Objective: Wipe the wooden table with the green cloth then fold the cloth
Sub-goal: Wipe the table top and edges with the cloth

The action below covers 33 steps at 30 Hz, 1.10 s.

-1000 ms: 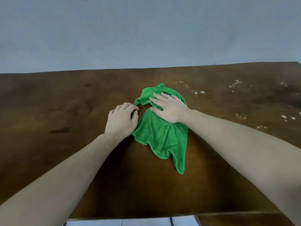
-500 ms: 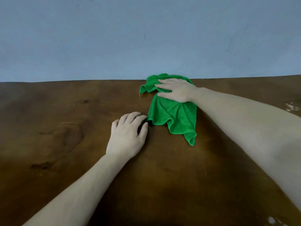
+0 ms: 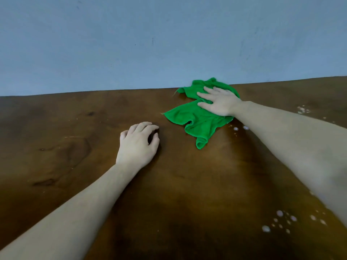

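A crumpled green cloth [image 3: 197, 119] lies at the far edge of the dark wooden table [image 3: 75, 128], right of centre. My right hand [image 3: 217, 103] presses flat on the cloth's upper part, fingers straight and spread toward the left. My left hand [image 3: 138, 145] rests on the bare wood to the left of the cloth, apart from it, with fingers loosely curled and nothing in them. A tail of the cloth trails toward me.
A plain blue-grey wall [image 3: 169, 44] rises right behind the table's far edge. Pale spots [image 3: 289, 222] dot the wood at the lower right, and a few more spots [image 3: 238, 128] lie just right of the cloth.
My right hand has slid the cloth away from me to the far edge and then rightward. My left hand has let go of the cloth's edge and stays on the wood.
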Tool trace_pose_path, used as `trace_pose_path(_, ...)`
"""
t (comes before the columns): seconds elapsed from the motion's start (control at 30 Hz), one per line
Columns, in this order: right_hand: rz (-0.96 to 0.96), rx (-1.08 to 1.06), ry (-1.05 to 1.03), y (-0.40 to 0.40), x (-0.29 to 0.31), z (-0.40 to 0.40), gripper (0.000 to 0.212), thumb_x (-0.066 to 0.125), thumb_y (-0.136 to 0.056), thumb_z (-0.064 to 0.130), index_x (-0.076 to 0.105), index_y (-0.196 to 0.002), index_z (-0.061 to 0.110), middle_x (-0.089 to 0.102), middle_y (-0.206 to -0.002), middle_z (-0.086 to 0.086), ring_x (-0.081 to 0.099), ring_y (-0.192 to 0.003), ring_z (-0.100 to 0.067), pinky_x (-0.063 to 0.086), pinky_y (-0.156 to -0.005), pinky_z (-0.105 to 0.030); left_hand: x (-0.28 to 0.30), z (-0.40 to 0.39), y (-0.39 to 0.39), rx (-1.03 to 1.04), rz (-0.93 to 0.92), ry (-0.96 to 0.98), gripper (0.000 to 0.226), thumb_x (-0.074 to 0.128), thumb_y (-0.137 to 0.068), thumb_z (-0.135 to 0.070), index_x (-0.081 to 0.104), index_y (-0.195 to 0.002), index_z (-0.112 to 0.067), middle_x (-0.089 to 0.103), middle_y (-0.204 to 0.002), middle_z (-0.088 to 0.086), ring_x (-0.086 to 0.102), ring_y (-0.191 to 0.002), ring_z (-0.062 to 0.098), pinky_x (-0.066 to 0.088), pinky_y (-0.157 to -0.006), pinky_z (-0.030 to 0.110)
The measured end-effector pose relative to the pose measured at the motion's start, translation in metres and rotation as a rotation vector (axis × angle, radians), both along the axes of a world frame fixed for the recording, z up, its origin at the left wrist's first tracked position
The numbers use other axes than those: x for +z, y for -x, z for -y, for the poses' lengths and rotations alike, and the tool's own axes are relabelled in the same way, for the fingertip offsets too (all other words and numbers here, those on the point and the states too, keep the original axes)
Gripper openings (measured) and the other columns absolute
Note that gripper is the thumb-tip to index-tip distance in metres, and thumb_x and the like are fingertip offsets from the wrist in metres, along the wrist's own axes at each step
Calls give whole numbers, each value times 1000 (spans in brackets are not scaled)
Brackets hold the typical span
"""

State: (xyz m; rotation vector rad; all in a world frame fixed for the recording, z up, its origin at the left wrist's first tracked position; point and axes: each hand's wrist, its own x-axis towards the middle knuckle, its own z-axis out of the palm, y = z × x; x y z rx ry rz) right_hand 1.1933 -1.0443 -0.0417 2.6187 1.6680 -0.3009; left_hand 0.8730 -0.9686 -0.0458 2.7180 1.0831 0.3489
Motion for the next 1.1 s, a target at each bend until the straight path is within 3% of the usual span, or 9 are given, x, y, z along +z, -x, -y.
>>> trace_pose_path(0.17, 22, 32, -16, 66, 0, 47, 66, 18, -97, 72, 9, -157, 47, -1, -169, 5, 1, -155, -27, 3, -124, -54, 6, 17, 10, -34, 19, 12, 35, 38, -101, -40, 56, -129, -34, 52, -141, -9, 39, -136, 15, 26, -115, 44)
trace_pose_path(0.33, 18, 57, -33, 147, -3, 117, 66, 19, -100, 64, 8, -160, 38, -1, -169, 5, 0, -156, -23, 2, -124, -51, 6, 71, 52, -130, -52, 73, 41, 32, -102, -45, 51, -137, -36, 43, -149, -11, 32, -141, 15, 21, -116, 46)
trace_pose_path(0.67, -25, 104, -83, 310, 0, 264, 63, 24, -102, 61, 12, -160, 39, 1, -169, 11, -3, -155, -17, -2, -125, -45, -3, 176, 164, -264, 94, 27, 33, 36, -102, -41, 61, -121, -34, 55, -134, -17, 44, -129, 11, 29, -106, 39)
trace_pose_path(0.87, -79, 128, -121, 343, 3, 320, 57, 36, -99, 61, 30, -153, 44, 10, -168, 13, 2, -155, -14, 0, -125, -44, -3, 208, 188, -289, 96, 37, 32, 35, -101, -42, 64, -111, -34, 58, -124, -19, 50, -120, 12, 36, -100, 37)
trace_pose_path(0.97, -102, 94, -181, 348, 10, 329, 56, 42, -91, 71, 48, -138, 41, 31, -161, 14, 22, -150, -15, 15, -122, -41, 0, 218, 192, -293, 120, 58, 36, 32, -98, -43, 64, -108, -32, 61, -120, -18, 53, -115, 14, 40, -99, 40)
trace_pose_path(1.03, -44, 37, -243, 353, 9, 324, 63, 40, -89, 76, 48, -137, 37, 41, -152, 12, 34, -143, -17, 24, -118, -40, 0, 220, 191, -284, 131, 63, 32, 35, -100, -41, 64, -110, -32, 60, -120, -17, 52, -115, 13, 40, -99, 40)
trace_pose_path(1.1, -7, -1, -239, 358, 1, 318, 75, 32, -88, 81, 34, -150, 39, 33, -159, 9, 24, -150, -21, 18, -122, -43, 1, 222, 188, -274, 150, 58, 28, 38, -100, -39, 64, -110, -32, 60, -120, -16, 53, -115, 13, 40, -99, 40)
